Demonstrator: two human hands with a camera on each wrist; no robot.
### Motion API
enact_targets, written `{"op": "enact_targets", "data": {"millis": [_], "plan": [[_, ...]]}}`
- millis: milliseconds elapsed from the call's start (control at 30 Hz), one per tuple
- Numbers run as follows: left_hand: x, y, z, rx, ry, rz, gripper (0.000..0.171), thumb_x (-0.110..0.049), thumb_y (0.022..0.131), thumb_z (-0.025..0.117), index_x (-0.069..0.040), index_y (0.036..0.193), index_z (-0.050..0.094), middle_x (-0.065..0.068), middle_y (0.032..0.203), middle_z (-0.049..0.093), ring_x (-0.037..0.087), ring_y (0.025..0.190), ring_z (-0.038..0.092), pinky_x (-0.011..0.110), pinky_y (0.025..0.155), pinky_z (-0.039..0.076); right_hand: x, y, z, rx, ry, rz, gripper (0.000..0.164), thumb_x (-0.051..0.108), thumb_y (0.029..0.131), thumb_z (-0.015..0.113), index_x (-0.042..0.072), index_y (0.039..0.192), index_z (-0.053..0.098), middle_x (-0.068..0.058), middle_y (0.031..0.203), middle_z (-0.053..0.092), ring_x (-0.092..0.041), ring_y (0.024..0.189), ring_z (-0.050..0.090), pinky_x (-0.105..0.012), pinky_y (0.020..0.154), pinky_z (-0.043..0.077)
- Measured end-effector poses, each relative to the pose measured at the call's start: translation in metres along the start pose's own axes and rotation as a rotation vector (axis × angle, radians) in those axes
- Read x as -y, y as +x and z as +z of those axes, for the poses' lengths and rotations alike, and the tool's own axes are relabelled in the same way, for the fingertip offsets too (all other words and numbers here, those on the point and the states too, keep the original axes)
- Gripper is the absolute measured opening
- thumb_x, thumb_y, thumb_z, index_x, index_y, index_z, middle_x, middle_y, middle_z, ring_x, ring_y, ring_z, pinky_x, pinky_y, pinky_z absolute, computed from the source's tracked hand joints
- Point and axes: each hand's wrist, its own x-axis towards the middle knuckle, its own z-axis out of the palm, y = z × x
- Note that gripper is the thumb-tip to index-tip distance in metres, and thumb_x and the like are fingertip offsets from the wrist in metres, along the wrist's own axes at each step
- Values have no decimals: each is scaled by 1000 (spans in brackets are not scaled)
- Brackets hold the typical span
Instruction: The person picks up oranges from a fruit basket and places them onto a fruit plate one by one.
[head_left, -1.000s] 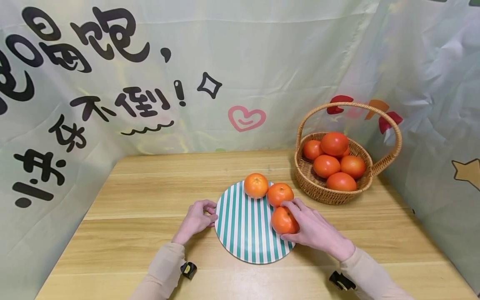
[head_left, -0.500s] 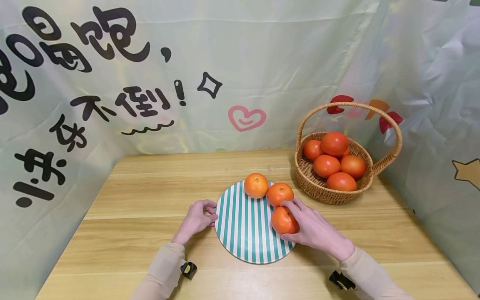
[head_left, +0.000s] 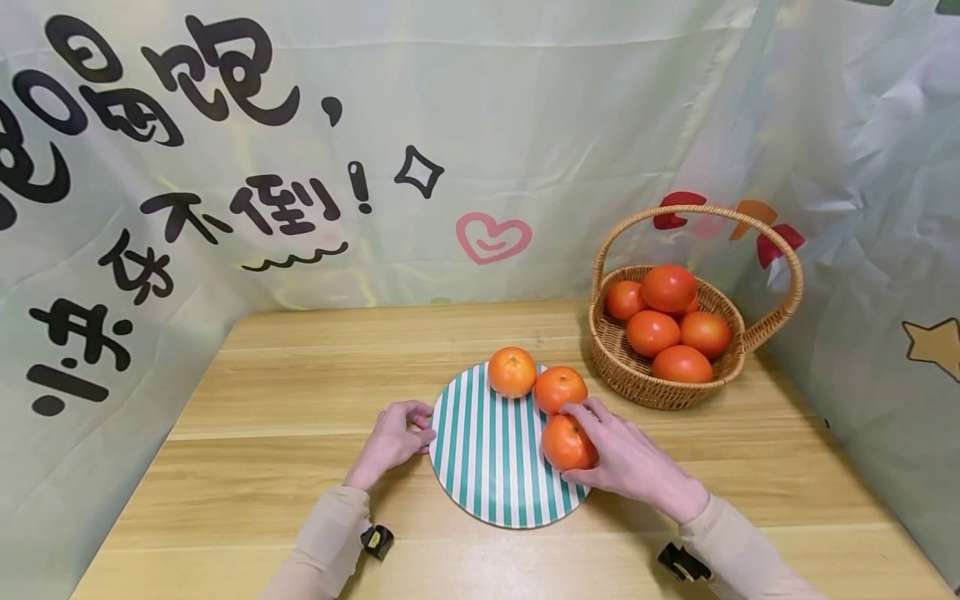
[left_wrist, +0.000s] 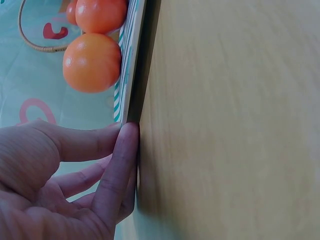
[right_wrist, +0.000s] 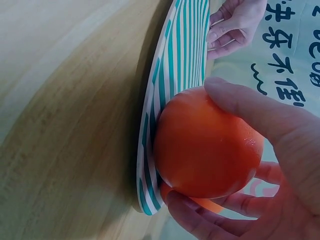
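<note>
My left hand point(head_left: 397, 435) pinches the left rim of a round plate point(head_left: 487, 467) with green and white stripes. In the left wrist view its thumb lies on the upper side of the rim point(left_wrist: 131, 55), with a finger at the lower edge. My right hand point(head_left: 633, 458) holds an orange point(head_left: 567, 443) at the plate's right side, thumb at the near side and fingers at the far side. The right wrist view shows this orange point(right_wrist: 207, 142) close up, resting on or just over the plate. Two more oranges, one beside it point(head_left: 561, 388) and one farther back point(head_left: 512, 372), sit on the plate's far rim.
A wicker basket point(head_left: 645, 392) with a tall arched handle stands at the back right. Several orange-red fruits point(head_left: 654, 332) fill it. Printed cloth walls point(head_left: 600, 108) close in the wooden table point(head_left: 315, 375) at the back and sides.
</note>
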Motion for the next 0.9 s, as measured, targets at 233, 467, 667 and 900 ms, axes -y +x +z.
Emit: {"op": "enact_targets", "data": {"millis": [233,467,667,900], "plan": [[0,0,0,-5,2,2,33,7,87,69,5,119,65,16,100,65,15,69,64,26,63,64,0,0,0,-1,6,-6,80,34,67,93,13,133,53,-12,121,58,-22,88,65,-44,74,60],[1,-1,1,-12,9,11,32,7,86,70,5,118,65,17,99,65,15,69,64,26,63,63,-2,-1,0,-20,30,-12,86,41,65,93,15,136,53,-11,121,58,-23,91,65,-46,77,60],[2,0,1,-11,2,12,32,8,86,69,5,118,65,17,99,65,15,69,64,26,63,64,-4,0,-4,-35,52,-12,88,48,62,92,17,136,54,-10,122,59,-24,95,66,-48,81,60],[2,0,1,-9,-2,11,32,8,86,69,5,118,65,16,99,65,15,69,64,26,63,64,-6,1,-8,-80,38,-13,83,48,61,92,14,128,57,-10,117,61,-25,90,68,-48,76,60]]}}
